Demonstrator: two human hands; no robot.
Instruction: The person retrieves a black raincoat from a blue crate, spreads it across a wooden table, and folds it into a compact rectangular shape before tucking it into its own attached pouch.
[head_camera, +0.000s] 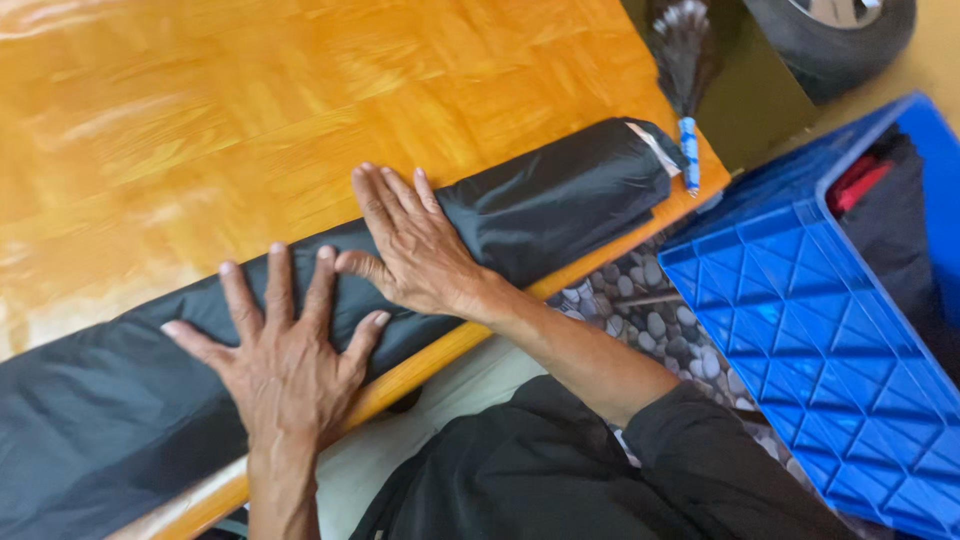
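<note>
A: Black sheet (560, 200), is that what lies along the near edge of the wooden table (200, 120)?

B: Yes, a long band of thin, shiny black material, folded or rolled on itself. It runs from the lower left corner of the view up to the right, close to the table's front edge.

A: Start at the left. How does it look there?

B: Broad, flat and loose, with soft wrinkles. I'd judge that part is not yet pressed tight.

A: And the hands?

B: The left hand (285, 350) lies flat on the band, fingers spread wide, palm down, gripping nothing. Just to its right, the right hand (415, 245) also lies open and flat on the material, fingers together and pointing up the table, thumb stretched toward the left hand.

A: Further right?

B: The band looks narrower and firmer, more like a neat roll, ending near the table's corner, where a pale strip shows at the tip. A small blue object (689, 155) lies just beside that end; I cannot tell what it is.

A: So how far along?

B: My guess is the right stretch is done and the left remains.

A: Off the table?

B: A blue plastic crate (800, 330) stands on a pebble-patterned floor (640, 320), and a tyre (830, 40) shows at the top.
</note>
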